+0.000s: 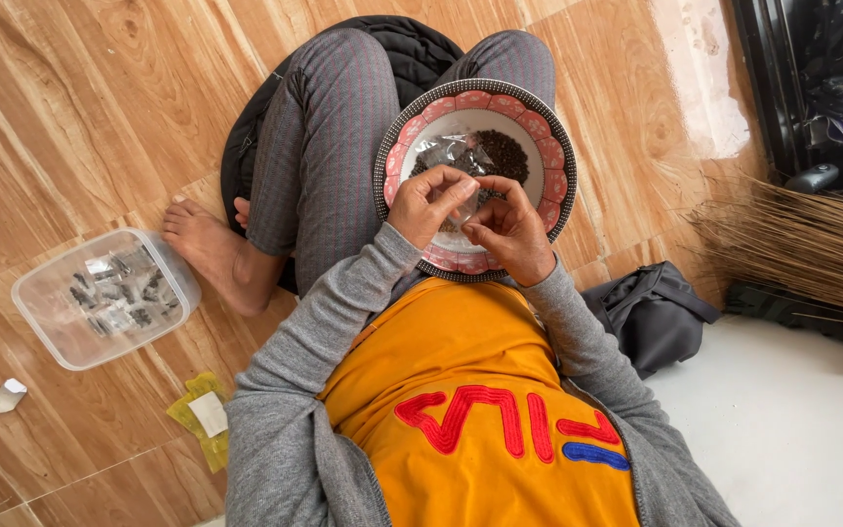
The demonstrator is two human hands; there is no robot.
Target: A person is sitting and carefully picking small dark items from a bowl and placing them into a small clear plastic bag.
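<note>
A round bowl [539, 127] with a pink and dark patterned rim rests on my lap. Inside it lie a heap of small dark seeds [505, 154] and a clear plastic packet [451, 151]. My left hand [424, 203] and my right hand [507, 226] meet over the near side of the bowl. Their fingertips pinch together on something small; what it is stays hidden between the fingers. I sit cross-legged on a wooden floor, in grey trousers and an orange top.
A clear plastic box [101, 296] with several small filled packets stands on the floor at left, next to my bare foot [209, 250]. Yellow paper scraps [202, 418] lie nearby. A grey bag [651, 310] and a straw broom [802, 239] are at right.
</note>
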